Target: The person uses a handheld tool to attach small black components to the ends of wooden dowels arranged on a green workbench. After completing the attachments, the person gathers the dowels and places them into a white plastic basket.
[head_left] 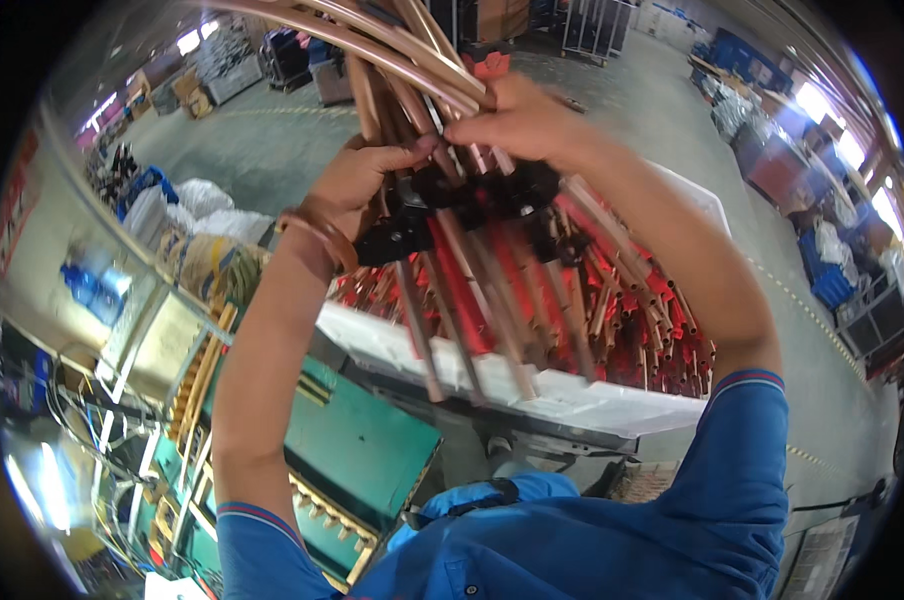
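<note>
Several copper-coloured metal tubes (407,68) are held up in a bundle in front of me, some bent over at the top left. My left hand (357,180) is wrapped round the bundle from its left side. From the right, my right hand (522,120) closes on the upper tubes, its fingertips close to my left thumb. Just under both hands, black fittings (402,230) sit on the tubes; their exact kind is blurred. The lower tube ends hang over a white bin (582,395), which holds many similar tubes (652,340) among red pieces.
A green-topped workbench (362,435) with a toothed wooden strip (337,520) stands at my lower left. Beyond it are a sack (217,265) and white plastic bags (207,200). Crates and wrapped goods (772,160) line the right side, across a grey floor (662,110).
</note>
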Demonstrator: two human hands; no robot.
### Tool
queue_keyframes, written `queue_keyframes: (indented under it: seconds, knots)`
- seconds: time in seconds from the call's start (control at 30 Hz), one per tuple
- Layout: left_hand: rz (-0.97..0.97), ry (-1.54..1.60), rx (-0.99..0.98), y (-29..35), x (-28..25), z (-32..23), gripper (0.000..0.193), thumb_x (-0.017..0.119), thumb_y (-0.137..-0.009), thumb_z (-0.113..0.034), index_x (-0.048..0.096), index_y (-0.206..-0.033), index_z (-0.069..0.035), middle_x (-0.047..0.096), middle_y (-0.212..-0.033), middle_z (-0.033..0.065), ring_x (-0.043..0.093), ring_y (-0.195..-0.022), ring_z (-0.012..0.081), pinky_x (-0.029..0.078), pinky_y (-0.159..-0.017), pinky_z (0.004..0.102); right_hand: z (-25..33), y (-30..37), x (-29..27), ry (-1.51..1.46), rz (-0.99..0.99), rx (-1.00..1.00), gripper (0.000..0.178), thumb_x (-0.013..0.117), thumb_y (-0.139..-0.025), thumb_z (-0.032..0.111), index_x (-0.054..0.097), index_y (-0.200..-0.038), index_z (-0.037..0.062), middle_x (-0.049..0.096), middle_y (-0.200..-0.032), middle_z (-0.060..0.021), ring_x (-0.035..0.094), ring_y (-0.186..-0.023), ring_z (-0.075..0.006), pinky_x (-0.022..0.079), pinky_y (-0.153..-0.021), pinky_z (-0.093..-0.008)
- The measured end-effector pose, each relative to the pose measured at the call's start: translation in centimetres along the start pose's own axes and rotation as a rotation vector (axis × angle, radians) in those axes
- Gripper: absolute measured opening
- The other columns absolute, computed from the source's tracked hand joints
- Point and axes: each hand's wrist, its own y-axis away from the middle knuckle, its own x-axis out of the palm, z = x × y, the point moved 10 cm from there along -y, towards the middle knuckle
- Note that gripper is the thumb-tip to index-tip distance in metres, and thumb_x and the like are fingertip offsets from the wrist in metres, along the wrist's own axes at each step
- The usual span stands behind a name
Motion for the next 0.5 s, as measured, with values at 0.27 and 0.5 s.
queue_keyframes:
  seconds: [0.27,0.5]
  knots:
    - [0.152,-0.384,-0.464,-19.2,-6.4,20.2,0.028,0.066,-0.082,-0.018,0.061,-0.103,-0.001,0.065,-0.087,0.0058,0.063,-0.074,0.0149,0.051,-0.066,0.0264,-28.6,4.2,1.9,-0.387,-0.217,0.818,0.04,0.078,-0.067,0.026,0.066,-0.09,-0.0042,0.064,-0.074,-0.0089,0.059,-0.058,-0.0177,0.048,-0.05,-0.0316]
    - [0.203,-1.089,-0.506,-21.3,-2.9,32.1,0.048,0.053,-0.09,-0.03,0.048,-0.128,-0.002,0.055,-0.125,0.0147,0.052,-0.113,0.0232,0.039,-0.096,0.0359,-34.6,10.0,0.4,0.158,-0.221,0.777,0.057,0.066,-0.077,0.018,0.048,-0.124,-0.0055,0.059,-0.113,-0.0243,0.06,-0.1,-0.0338,0.048,-0.087,-0.0394]
